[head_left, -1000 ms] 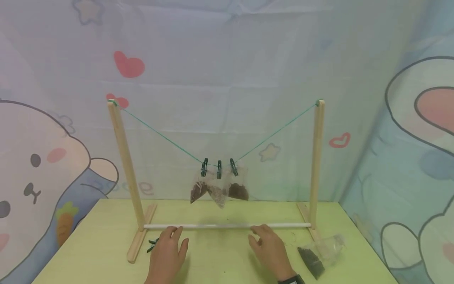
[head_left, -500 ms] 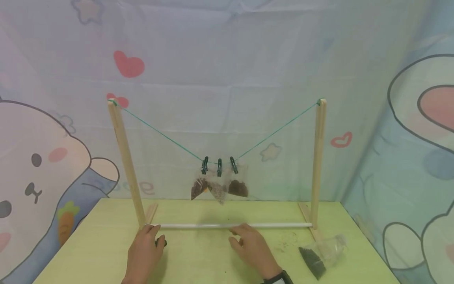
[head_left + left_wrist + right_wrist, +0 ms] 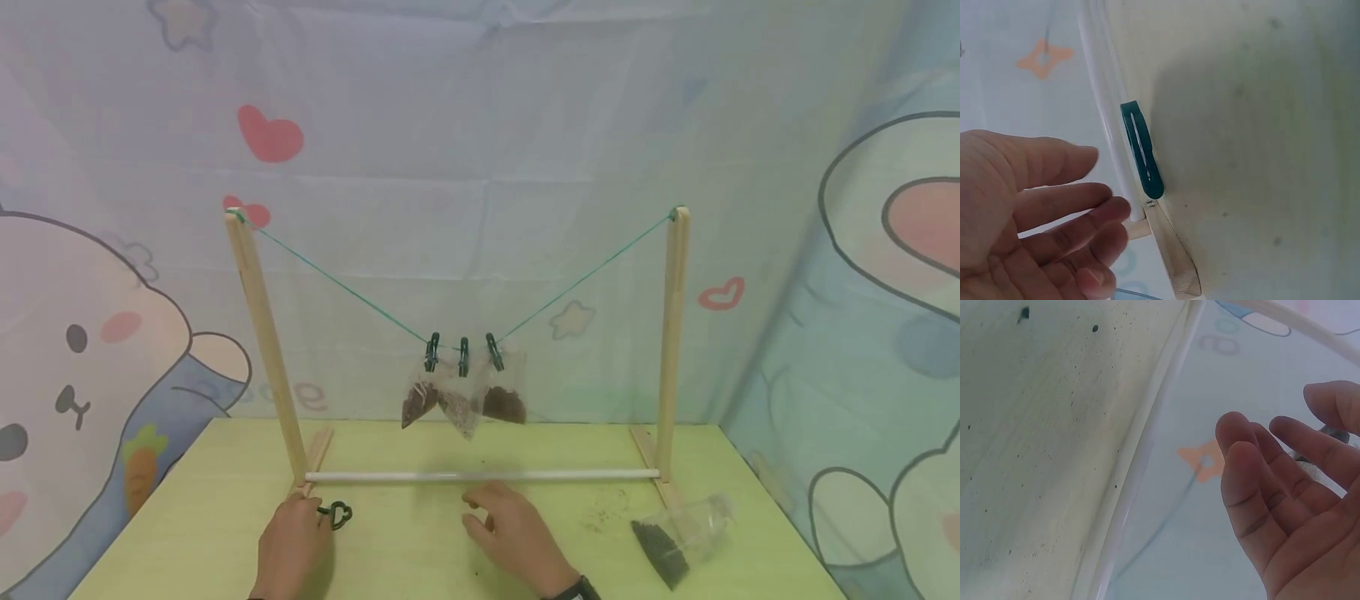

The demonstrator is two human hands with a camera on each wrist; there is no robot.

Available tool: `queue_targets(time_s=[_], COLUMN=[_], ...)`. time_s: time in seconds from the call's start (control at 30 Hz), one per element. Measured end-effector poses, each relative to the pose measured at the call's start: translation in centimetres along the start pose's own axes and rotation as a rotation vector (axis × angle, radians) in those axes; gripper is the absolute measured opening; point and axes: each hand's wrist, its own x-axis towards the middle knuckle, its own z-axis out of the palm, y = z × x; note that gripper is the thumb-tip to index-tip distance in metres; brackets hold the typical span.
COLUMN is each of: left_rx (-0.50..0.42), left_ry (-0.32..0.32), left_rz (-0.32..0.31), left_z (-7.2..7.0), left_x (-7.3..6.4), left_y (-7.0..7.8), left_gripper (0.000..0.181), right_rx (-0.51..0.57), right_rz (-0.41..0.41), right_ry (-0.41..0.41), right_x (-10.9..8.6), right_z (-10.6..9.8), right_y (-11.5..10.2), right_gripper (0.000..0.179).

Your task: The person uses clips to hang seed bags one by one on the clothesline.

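A dark green spring clip [image 3: 337,514] lies on the table by the stand's left foot. My left hand [image 3: 291,537] is right beside it; the left wrist view shows thumb and fingers loosely extended, with a gap between them and the clip [image 3: 1141,150]. My right hand [image 3: 513,533] hovers in front of the white rod [image 3: 480,477], fingers loosely bent and holding nothing. Above, three clear bags hang from a green string by clips: a left bag with dark brown contents [image 3: 418,404], a middle bag with paler bits [image 3: 459,412], a right bag with dark contents [image 3: 504,404].
Wooden posts [image 3: 266,350] on foot bars carry the sagging string [image 3: 337,283]. A clear bag with black grains [image 3: 663,550] lies on the table at the right, by the right foot bar. Specks [image 3: 607,508] are scattered nearby. A printed cloth [image 3: 480,167] hangs behind.
Both hands have moved left, the left one also drawing slightly back toward me. The clip by the left hand shows a little farther right and turned. The hanging bags sway slightly.
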Motion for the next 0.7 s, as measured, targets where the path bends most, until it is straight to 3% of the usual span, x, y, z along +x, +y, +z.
queue_targets(time_s=[0.17, 0.37, 0.7], left_rx=[0.024, 0.011, 0.029], left_ry=[-0.058, -0.138, -0.146], left_rz=[-0.007, -0.050, -0.062], left_z=[0.09, 0.18, -0.20], left_x=[-0.06, -0.07, -0.35], left_y=[-0.34, -0.24, 0.08], left_gripper=[0.010, 0.007, 0.022], right_rx=[0.047, 0.016, 0.007], right_rz=[-0.003, -0.075, -0.076], right_ry=[-0.072, -0.094, -0.130], right_x=[-0.04, -0.06, -0.13], right_z=[0.12, 0.54, 0.42], right_y=[-0.45, -0.52, -0.65], right_gripper=[0.020, 0.020, 0.021])
